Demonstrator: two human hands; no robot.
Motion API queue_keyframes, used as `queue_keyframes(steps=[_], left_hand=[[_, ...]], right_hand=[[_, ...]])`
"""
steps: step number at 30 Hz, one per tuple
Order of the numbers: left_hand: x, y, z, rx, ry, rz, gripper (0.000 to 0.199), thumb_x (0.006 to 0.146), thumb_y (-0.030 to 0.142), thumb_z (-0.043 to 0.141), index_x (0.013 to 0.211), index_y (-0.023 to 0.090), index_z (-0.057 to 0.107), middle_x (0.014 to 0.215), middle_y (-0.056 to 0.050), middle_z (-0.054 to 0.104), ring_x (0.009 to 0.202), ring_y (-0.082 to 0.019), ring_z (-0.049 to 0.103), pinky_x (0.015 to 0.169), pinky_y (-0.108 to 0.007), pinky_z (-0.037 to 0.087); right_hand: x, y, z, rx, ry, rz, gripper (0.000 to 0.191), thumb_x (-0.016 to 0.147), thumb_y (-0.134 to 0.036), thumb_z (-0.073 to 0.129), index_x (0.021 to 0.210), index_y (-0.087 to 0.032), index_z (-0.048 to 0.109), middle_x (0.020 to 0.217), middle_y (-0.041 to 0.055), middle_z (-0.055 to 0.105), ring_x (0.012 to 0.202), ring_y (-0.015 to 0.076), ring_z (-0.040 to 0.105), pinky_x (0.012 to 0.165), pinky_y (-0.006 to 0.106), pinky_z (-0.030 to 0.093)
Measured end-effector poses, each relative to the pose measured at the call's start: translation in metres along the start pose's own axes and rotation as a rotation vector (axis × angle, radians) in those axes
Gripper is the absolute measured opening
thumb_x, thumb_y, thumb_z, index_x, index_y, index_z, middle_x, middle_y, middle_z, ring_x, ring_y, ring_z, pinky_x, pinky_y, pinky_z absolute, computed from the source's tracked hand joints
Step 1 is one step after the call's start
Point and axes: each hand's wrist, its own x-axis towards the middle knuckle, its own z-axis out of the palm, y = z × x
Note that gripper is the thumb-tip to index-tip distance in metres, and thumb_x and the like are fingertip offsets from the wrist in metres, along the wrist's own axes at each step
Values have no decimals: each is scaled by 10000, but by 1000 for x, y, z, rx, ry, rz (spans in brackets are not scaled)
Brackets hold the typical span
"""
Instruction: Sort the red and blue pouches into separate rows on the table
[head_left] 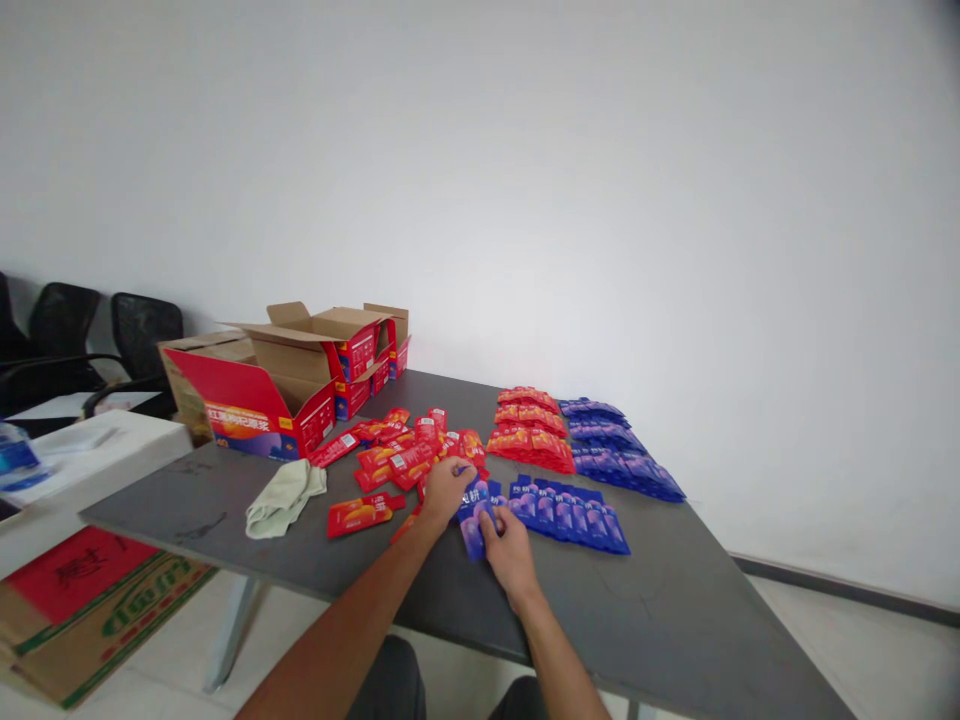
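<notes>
A blue pouch (472, 515) is held between both hands near the table's front edge. My left hand (448, 487) pinches its top end, and my right hand (506, 545) grips its lower right side. Just right of the hands lies an overlapping row of blue pouches (574, 515). Behind and to the left, red pouches (412, 455) are heaped loosely, with a single red pouch (360, 514) lying apart in front. Farther back on the right are stacked rows of red pouches (529, 430) and rows of blue pouches (622, 455).
Open red cartons (259, 410) stand at the table's back left. A pale cloth (285, 497) lies on the grey table (592, 610). Left of it are a white surface (142, 445), black chairs (146, 330) and a cardboard box (112, 620) on the floor.
</notes>
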Motion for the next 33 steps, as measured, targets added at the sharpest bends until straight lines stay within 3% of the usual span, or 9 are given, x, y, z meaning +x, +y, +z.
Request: queue_keyframes(steps=[6, 13, 15, 17, 19, 22, 25, 29, 33], left_hand=[[-4, 1, 9, -188, -57, -170, 194, 683, 281, 712, 814, 160, 636, 685, -11, 666, 619, -146, 620, 574, -249, 470], [0, 10, 26, -195, 21, -192, 285, 708, 359, 724, 880, 165, 605, 738, -24, 672, 660, -147, 636, 579, -237, 471], [-10, 11, 35, -198, -68, -251, 343, 693, 406, 741, 889, 166, 592, 743, -21, 671, 648, -145, 633, 558, -230, 461], [-23, 9, 43, -206, -229, -307, 388, 641, 410, 782, 871, 173, 578, 712, 3, 651, 592, -134, 611, 513, -220, 432], [-35, 7, 50, -249, -363, -280, 352, 634, 384, 782, 778, 177, 538, 641, 32, 605, 526, -111, 566, 479, -207, 393], [-44, 5, 60, -297, -375, -212, 347, 624, 324, 777, 671, 188, 461, 567, 65, 537, 472, -78, 496, 456, -191, 343], [-45, 7, 72, -299, -353, -218, 336, 597, 286, 787, 655, 184, 472, 556, 65, 542, 489, -84, 509, 471, -190, 358], [-46, 10, 95, -303, -372, -218, 284, 666, 286, 750, 849, 142, 588, 720, -15, 669, 632, -139, 627, 570, -220, 462], [-52, 11, 119, -219, -317, -189, 610, 673, 180, 731, 1236, 136, 498, 955, -72, 702, 823, -170, 672, 720, -254, 520]], right_hand=[[-6, -1, -8, 92, 79, 56, 384, 793, -590, 571, 773, -212, 640, 694, 13, 631, 654, 189, 553, 610, 269, 441], [-16, -1, -23, 191, -43, 166, 457, 800, -624, 565, 932, -196, 655, 568, -9, 601, 463, 154, 511, 456, 244, 372], [-15, 2, -31, 218, -1, 184, 463, 810, -627, 562, 946, -190, 637, 557, -11, 600, 447, 147, 502, 443, 237, 360], [-13, 5, -38, 252, 49, 201, 449, 818, -618, 566, 940, -188, 618, 558, -11, 607, 448, 145, 508, 449, 233, 368], [-11, 7, -46, 278, 70, 216, 430, 825, -605, 568, 924, -189, 606, 562, -9, 614, 458, 148, 525, 467, 235, 386], [-11, 12, -57, 258, 58, 235, 422, 844, -606, 527, 882, -194, 607, 565, -4, 621, 475, 159, 549, 489, 244, 409], [-11, 18, -70, 154, 135, 218, 438, 824, -606, 526, 884, -186, 635, 560, -1, 618, 491, 164, 548, 491, 246, 405], [-6, 26, -89, 20, 297, 157, 511, 784, -576, 566, 1023, -137, 670, 629, 22, 659, 553, 176, 573, 548, 261, 440], [0, 33, -109, -115, 352, 142, 506, 833, -532, 504, 1070, -123, 686, 845, 97, 729, 724, 226, 648, 685, 307, 496]])
